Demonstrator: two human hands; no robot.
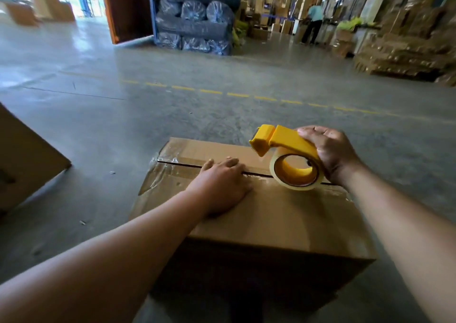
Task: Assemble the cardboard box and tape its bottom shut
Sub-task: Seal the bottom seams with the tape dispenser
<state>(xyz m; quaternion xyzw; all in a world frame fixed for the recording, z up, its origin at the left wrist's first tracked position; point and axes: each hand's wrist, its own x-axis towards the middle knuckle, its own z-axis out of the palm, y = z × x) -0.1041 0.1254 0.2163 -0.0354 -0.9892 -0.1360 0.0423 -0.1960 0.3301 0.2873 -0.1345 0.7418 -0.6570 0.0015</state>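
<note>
Warehouse concrete floor (172,71). Cardboard box (271,214) near centre, flaps up, seam partly taped. Left hand (222,182) flat, pressing flaps. Right hand (330,152) grips yellow tape dispenser (288,155) at seam's right. Taping underway; next, draw tape left along seam.

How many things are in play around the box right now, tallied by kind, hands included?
Cardboard boxes: 2, the taped box and another box at far left
Tape dispensers: 1, the yellow dispenser
Tape rolls: 1, the tape roll on the dispenser
Hands: 2, left hand flat on the box, right hand gripping the dispenser
Total: 6
</note>
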